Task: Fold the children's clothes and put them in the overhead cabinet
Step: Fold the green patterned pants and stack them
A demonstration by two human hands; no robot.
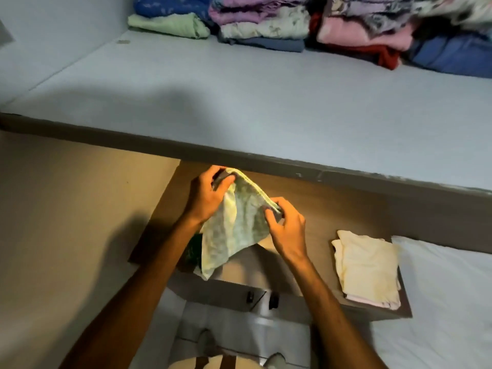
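I hold a small pale green patterned garment [234, 230] in the air in front of me. My left hand [210, 198] pinches its upper left corner and my right hand [287, 227] pinches its upper right edge. The cloth hangs down between them over a brown wooden bedside table [306, 265]. A folded cream garment [367, 267] lies on the right side of that table, on top of a pink piece. Above, the overhead cabinet shelf [239, 97] holds folded clothes [306, 27] stacked at its back.
A dark green item [193, 251] lies on the table behind the hanging cloth. A white pillow or bed [447, 288] is at the right. The beige wall [66, 209] is at the left. The shelf's dark front edge [266, 155] runs just above my hands.
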